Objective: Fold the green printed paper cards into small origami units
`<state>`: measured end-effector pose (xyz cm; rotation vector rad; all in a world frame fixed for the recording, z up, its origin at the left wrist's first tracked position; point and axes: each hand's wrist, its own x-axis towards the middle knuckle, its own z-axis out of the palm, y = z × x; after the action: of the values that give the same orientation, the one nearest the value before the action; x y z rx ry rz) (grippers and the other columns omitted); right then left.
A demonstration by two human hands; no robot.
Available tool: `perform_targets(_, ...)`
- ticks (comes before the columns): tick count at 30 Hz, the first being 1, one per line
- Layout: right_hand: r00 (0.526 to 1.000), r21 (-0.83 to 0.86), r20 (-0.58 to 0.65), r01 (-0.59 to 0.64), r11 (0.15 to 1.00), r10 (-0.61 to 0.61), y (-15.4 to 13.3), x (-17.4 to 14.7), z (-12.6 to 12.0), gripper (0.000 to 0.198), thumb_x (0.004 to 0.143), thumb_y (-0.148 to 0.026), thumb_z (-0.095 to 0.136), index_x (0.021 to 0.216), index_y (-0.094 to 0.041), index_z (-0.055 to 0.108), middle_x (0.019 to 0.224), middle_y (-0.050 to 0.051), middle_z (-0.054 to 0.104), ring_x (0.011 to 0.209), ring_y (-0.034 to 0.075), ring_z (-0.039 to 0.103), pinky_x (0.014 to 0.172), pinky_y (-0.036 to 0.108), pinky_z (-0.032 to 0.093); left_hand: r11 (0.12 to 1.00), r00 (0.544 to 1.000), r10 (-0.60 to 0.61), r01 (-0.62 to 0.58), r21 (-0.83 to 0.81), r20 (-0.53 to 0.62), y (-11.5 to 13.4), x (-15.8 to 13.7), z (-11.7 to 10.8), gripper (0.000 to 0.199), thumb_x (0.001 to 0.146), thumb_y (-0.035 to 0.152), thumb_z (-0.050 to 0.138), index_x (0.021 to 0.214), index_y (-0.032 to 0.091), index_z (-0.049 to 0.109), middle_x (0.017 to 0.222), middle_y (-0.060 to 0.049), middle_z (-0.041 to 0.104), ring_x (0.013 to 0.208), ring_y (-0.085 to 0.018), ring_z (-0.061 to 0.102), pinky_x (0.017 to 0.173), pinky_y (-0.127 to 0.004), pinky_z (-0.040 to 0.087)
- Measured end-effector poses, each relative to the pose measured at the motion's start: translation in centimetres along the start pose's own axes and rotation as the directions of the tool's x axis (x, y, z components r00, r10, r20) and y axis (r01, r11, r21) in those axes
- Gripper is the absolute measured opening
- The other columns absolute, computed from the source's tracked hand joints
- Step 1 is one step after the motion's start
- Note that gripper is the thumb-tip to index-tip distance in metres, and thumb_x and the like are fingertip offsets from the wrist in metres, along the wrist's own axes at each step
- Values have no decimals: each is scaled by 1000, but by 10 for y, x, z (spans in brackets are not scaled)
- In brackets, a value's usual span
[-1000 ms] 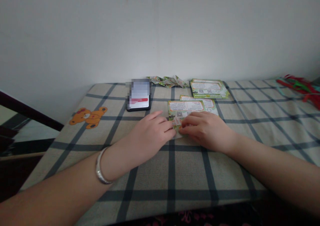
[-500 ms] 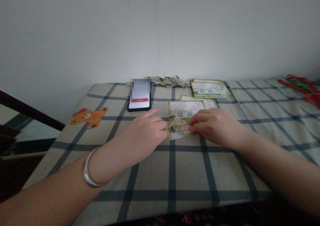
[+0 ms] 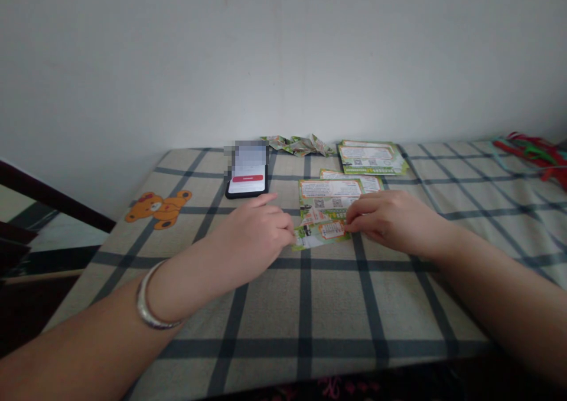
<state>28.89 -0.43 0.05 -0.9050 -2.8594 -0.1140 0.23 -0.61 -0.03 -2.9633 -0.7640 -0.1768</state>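
Observation:
Low over the table, a folded flyer [image 3: 325,234], printed green, white and orange, is stretched between my two hands. The left hand [image 3: 256,235] pinches its left end, index finger pointing out above, a silver bangle on that wrist. At the right end, the fingertips of my right hand [image 3: 387,219] are closed on the paper's edge. Just behind it a flat flyer [image 3: 325,188] with printed square codes lies on the cloth, its lower part covered by the folded one. Another flyer [image 3: 374,182] sticks out from under that one.
At the back, against the wall, are a stack of flyers [image 3: 367,157] and some folded paper pieces [image 3: 299,145]. A lit phone [image 3: 247,183] lies left of them. Red and green strands [image 3: 538,156] lie far right. A bear picture [image 3: 160,209] marks the checked tablecloth [image 3: 341,306].
My hands have drawn slightly apart, the left to the left and the right to the right, so more of the folded flyer shows between them. Everything else stays put.

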Motion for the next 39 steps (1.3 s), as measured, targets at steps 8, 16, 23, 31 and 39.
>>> perform_targets(8,999,97,-20,-32,995,34,-1,0,2,28,87,-10,51,93,-25,73,99,1,71,86,17,65,76,32,49,999,996,36,-33,32,-78,0,-1,0,27,87,10,46,77,19,69,82,0,71,82,-17,64,108,-48,33)
perform_targets(16,992,28,-60,-113,993,114,-10,8,8,20,86,-15,49,92,-16,67,92,8,68,85,22,62,76,37,51,999,964,15,-1,53,-266,1,7,14,17,87,14,50,85,14,67,86,-7,68,86,-22,63,83,-40,53)
perform_targets(23,979,-9,-145,-144,990,141,-17,13,16,29,91,-32,53,110,-17,68,112,9,67,98,25,60,85,40,51,999,961,-52,47,-23,-270,-1,7,20,23,89,19,54,110,14,62,101,-10,66,97,-23,60,86,-40,52)
perform_targets(31,974,68,-181,-128,989,138,-17,15,19,31,87,-30,59,115,-17,67,123,10,63,110,26,57,95,44,48,987,972,-158,156,-26,-176,3,8,19,41,88,24,58,128,14,54,124,-11,59,114,-26,54,97,-45,47)
perform_targets(39,967,144,-245,-38,989,73,-15,18,20,24,86,-21,59,107,-18,70,113,9,68,105,23,59,93,43,49,987,977,-161,159,-28,-138,3,9,19,45,89,35,58,128,13,55,138,-13,52,129,-29,43,109,-49,37)
